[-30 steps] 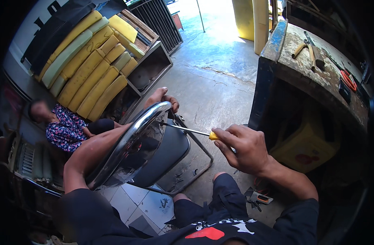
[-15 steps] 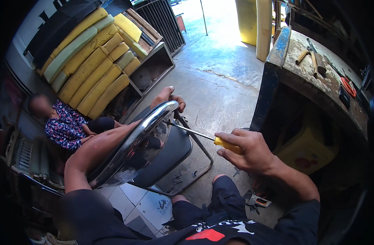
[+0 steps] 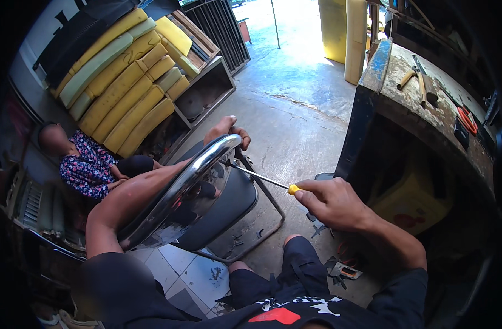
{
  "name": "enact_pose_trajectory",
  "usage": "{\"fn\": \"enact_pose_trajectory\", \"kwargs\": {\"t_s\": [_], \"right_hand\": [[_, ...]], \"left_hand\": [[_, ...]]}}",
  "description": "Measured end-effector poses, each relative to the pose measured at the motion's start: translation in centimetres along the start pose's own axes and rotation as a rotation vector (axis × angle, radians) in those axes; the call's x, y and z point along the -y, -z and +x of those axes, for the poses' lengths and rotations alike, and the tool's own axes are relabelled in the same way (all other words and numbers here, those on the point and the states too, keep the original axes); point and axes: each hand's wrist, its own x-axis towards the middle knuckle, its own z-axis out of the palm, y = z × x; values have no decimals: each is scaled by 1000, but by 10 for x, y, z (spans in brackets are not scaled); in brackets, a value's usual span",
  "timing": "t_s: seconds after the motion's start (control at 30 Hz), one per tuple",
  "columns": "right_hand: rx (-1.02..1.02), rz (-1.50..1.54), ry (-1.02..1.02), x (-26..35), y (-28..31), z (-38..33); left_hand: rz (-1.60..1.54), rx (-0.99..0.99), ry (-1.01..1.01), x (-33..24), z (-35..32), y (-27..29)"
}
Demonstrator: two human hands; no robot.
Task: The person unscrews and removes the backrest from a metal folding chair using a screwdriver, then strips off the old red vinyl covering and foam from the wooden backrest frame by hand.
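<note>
One yellow-handled screwdriver [image 3: 273, 181] is gripped in the right hand [image 3: 334, 202], its tip just inside the chrome rim [image 3: 201, 158] of the chair [image 3: 226, 214]. Beyond the rim's upper end curls the left hand [image 3: 223, 127]; whether it grips anything cannot be told.

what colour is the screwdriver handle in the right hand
The screwdriver handle is yellow, seen best in the head view.
</note>
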Motion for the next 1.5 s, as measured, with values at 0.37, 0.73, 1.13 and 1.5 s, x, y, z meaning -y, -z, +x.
{"fn": "enact_pose_trajectory", "kwargs": {"t_s": [0.37,0.73,1.13,1.5], "right_hand": [[7,106,34,-11,-7,4],[183,222,-116,-10,1,8],[-265,-403,294,2,-1,0],[-393,-299,249,8,-14,-2]], "left_hand": [[21,8,-27,3,4,4],[84,-2,-24,1,1,5],[34,70,-25,-7,-7,5],[361,3,-89,-18,-24,20]]}}
